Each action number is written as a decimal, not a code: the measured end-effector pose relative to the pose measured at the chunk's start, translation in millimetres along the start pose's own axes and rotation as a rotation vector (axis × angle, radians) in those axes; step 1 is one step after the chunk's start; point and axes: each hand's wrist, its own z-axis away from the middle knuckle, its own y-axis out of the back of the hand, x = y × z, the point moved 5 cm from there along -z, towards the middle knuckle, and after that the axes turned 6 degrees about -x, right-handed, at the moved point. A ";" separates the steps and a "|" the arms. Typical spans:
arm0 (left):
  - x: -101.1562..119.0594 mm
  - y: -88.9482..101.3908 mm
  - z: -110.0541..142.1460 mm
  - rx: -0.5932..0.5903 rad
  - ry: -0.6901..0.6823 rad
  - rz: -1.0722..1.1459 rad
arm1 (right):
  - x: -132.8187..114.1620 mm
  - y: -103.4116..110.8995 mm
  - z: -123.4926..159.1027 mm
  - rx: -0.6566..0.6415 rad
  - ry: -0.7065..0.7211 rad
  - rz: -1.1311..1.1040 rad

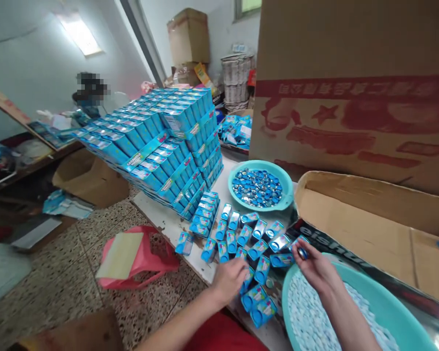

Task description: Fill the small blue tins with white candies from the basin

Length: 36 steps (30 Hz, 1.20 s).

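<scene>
My left hand (pixel 229 280) is closed, its fingertips down at a small blue tin (pixel 248 282) on the table. What it pinches, if anything, is hidden. My right hand (pixel 317 268) holds a small round blue-and-silver cap (pixel 302 252) in its fingers, beside the rim of a turquoise tub (pixel 289 292). Pale blue-white candies (pixel 309 312) fill that tub below my right forearm. Between and beyond my hands stand several small blue tins (pixel 258 248) with round holes in their tops. More caps (pixel 256 187) lie in a round turquoise basin (pixel 284 201) farther back.
A tall stack of blue cartons (pixel 168 161) stands at the table's left side. An open cardboard box (pixel 373 214) lies to the right, before a large upright carton (pixel 351 53). On the floor at left is a pink stool (pixel 151 265). A person (pixel 89 95) is in the background.
</scene>
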 end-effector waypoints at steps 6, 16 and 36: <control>-123.5 42.3 70.6 0.259 0.443 0.089 | -33.0 -103.9 -63.4 -0.121 0.088 0.106; -170.7 58.8 58.2 0.404 0.453 0.099 | -16.8 -116.0 -68.0 -0.098 0.363 0.375; -102.3 2.9 2.7 0.337 0.225 0.157 | 152.6 83.1 58.4 -0.461 1.316 1.900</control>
